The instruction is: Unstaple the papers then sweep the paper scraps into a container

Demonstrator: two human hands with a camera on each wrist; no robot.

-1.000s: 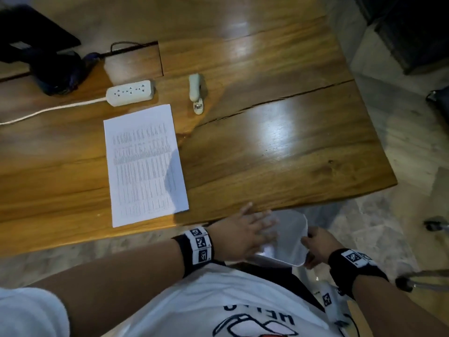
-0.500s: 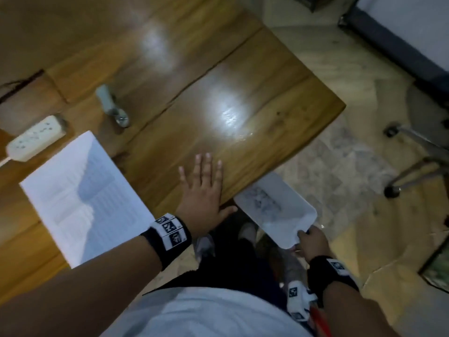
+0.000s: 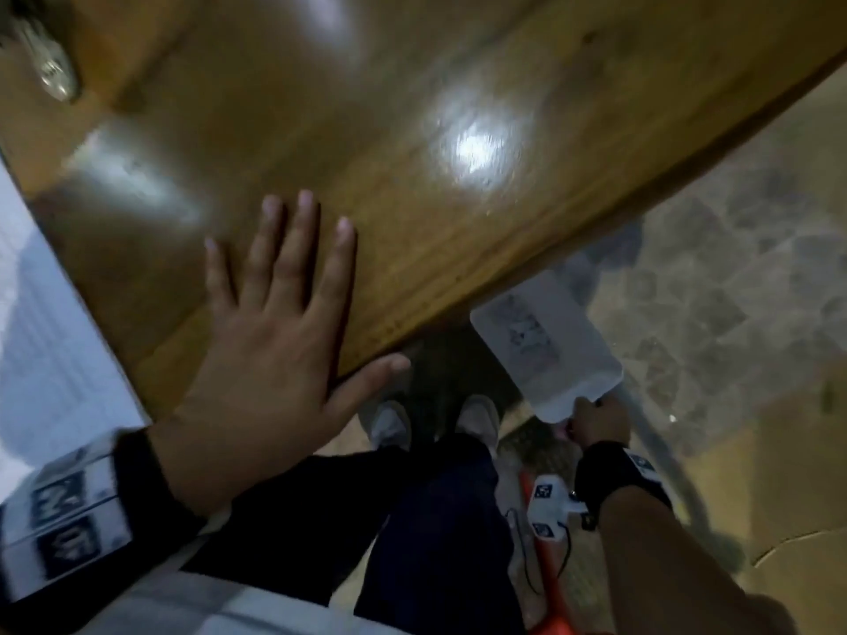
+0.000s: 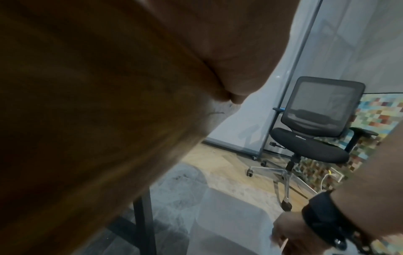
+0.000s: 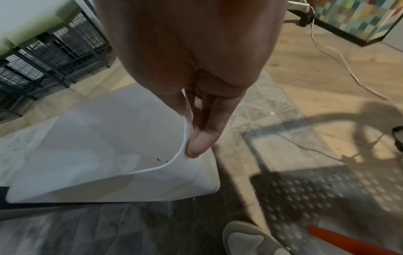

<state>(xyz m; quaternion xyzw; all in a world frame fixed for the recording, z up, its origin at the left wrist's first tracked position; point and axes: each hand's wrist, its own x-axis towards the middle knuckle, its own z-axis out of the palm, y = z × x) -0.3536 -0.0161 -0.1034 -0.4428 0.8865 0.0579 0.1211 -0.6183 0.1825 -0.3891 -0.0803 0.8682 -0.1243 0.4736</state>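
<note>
The worktop (image 3: 412,130) lies under my left hand (image 3: 270,341), palm flat, fingers straight and spread near its edge. Papers (image 3: 41,336) sit left of that hand. My right hand (image 3: 596,417) pinches the rim of the white container (image 3: 545,355), held below the worktop edge.

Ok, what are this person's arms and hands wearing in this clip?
Both forearms are bare, no sleeves reaching them. The left hand has a black wristband with a white block carrying black square markers. The right hand has a black band with a white marker tag and a thin cable. No gloves or rings visible.
</note>
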